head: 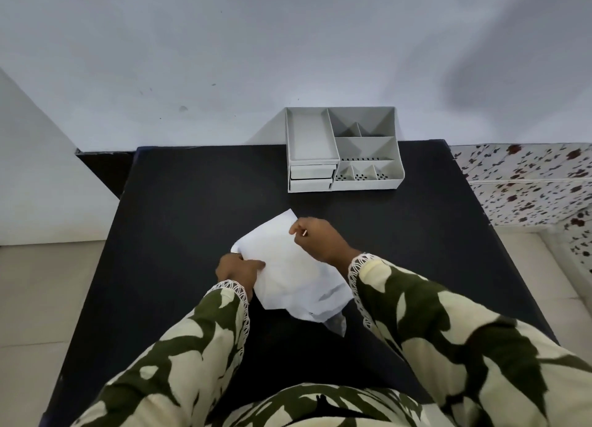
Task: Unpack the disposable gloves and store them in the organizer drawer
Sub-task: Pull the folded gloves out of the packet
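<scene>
- Green-and-cream leaf-print sleeves (198, 340) fill the near foreground, each cuff edged with pale lace; both forearms reach forward over a black table (179, 202).
- White packet (288, 266), thin and crinkled like plastic or paper, is held between the two hands around the middle of the table. Its near end is crumpled, with a greyish translucent flap hanging towards the person; its far end is flat and comes to a corner pointing away.
- Gloves themselves cannot be made out; only the white wrapper surface is visible.
- Left hand (238, 268): fingers closed in a pinch on the packet's left edge, thumb lying on top of the sheet.
- Right hand (320, 237): fingers curled shut on the packet's far right edge, near the pointed corner. A small pale sliver shows at the fingertips; what it is cannot be told.
- Grey organizer (344, 149) stands farther back, at the table's far edge, well apart from the packet and hands.
- Organizer layout: one long open tray on the left, two shallow drawers (312, 178) stacked beneath it, both appearing pushed in; several smaller open compartments on the right, the front ones with perforated floors.
- White wall (256, 58) rises behind the table; a floral-patterned cloth (525, 183) lies to the right.
</scene>
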